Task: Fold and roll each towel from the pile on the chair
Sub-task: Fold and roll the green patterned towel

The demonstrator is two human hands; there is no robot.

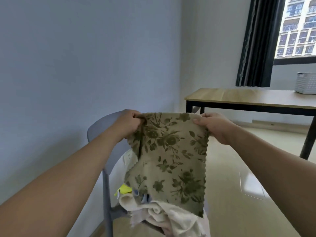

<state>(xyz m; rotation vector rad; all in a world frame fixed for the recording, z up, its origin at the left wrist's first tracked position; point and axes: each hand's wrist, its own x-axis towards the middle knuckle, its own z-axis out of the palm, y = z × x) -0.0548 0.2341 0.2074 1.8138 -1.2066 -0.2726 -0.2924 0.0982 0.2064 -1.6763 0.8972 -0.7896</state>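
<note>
We read no writing anywhere. Our left hand (130, 123) and right hand (212, 124) each pinch a top corner of the floral towel (171, 159), which hangs spread between them above the chair (106, 177). On the chair's seat lies the pile (162, 214). Right of the chair stands the tabletop (248, 97) with a basket (306, 82).

Chair (106, 127) seat and most of the towel pile (164, 218) hidden behind the hanging floral towel (172, 156), lower centre; pile cut off by the bottom edge. White basket (306, 82) and table (248, 98) clipped at the right edge.
</note>
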